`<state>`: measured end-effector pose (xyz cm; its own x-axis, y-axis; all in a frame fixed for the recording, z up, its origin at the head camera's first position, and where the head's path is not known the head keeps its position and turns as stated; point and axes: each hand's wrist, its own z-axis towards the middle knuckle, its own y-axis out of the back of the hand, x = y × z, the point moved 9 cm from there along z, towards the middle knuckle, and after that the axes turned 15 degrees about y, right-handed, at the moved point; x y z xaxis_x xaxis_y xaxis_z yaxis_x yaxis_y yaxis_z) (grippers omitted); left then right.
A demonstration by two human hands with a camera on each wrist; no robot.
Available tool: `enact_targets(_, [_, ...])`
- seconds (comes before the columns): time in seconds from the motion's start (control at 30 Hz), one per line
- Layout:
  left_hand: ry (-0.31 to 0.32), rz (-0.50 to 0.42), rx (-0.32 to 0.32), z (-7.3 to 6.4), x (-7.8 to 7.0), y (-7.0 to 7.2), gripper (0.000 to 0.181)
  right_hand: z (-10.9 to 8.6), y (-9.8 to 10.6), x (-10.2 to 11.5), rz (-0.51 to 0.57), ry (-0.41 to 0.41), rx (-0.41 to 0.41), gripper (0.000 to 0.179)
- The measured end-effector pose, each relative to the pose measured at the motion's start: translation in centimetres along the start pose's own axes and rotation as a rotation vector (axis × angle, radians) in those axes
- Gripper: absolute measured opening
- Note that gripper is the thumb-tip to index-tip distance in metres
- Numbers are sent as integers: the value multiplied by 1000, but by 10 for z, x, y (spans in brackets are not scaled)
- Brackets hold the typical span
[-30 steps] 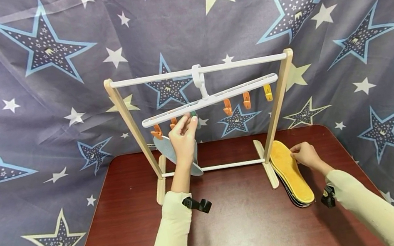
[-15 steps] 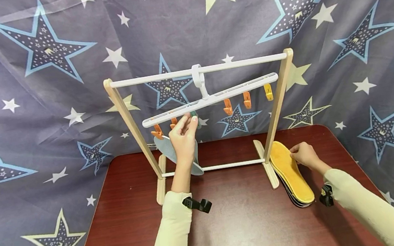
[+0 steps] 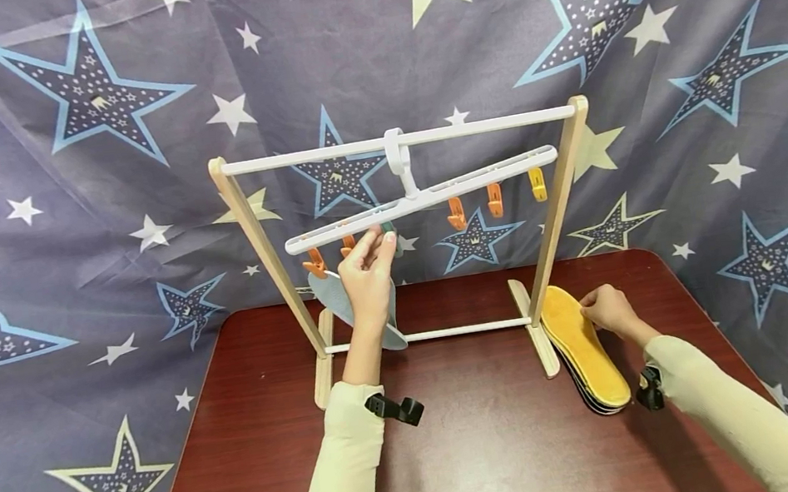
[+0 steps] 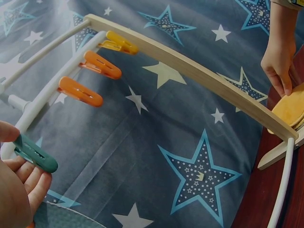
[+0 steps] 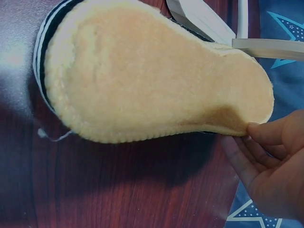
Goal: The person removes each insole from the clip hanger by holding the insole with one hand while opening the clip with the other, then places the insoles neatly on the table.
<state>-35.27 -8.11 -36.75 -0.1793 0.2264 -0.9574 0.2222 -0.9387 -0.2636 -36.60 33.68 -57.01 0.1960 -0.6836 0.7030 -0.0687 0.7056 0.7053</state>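
My left hand (image 3: 366, 279) pinches a green clothespin (image 4: 37, 154) under the left half of the tilted white clip hanger (image 3: 464, 184). Behind that hand, a grey-blue insole (image 3: 331, 295) hangs from an orange clothespin (image 3: 316, 264) at the hanger's low end. On the right side of the table, my right hand (image 3: 610, 310) pinches the edge of a yellow insole (image 5: 156, 71) between thumb and fingers, near its narrower end. This insole tops a stack; darker insoles (image 3: 587, 394) show beneath it.
The hanger hooks over the white top bar of a wooden rack (image 3: 549, 216). Two orange clothespins (image 4: 80, 91) and a yellow one (image 4: 121, 42) hang from its raised right half. The rack's right foot (image 3: 537, 335) stands beside the insole stack on the dark red table (image 3: 466, 437).
The right wrist has shifted very slightly left, its fingers still on the yellow insole's edge. My left hand has stayed in place on the green clothespin.
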Motion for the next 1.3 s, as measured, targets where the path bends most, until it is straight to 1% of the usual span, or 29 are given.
enact_targets(0.17, [5,4,1,-1,0,0,32,1,0,-1,-7,-3,8,20])
enact_targets(0.37, [9,0,8,3,2,-1,31,2,-2,-3,-21,-4,2,19])
enact_targets(0.5, [15,16,15,3,3,-2,32,1,-2,-3,-43,-8,0,19])
enact_targets(0.67, [23,15,9,4,4,-2,32,0,-1,0,-80,-24,-7,17])
enact_targets(0.87, [14,7,5,3,3,-1,32,0,1,-1,-132,-52,-17,15])
enact_targets(1.03, [0,8,10,4,3,-2,32,1,-1,-3,-147,-70,-13,15])
enact_targets(1.3, [7,9,8,3,4,-2,33,1,1,-3,-167,-90,-19,16])
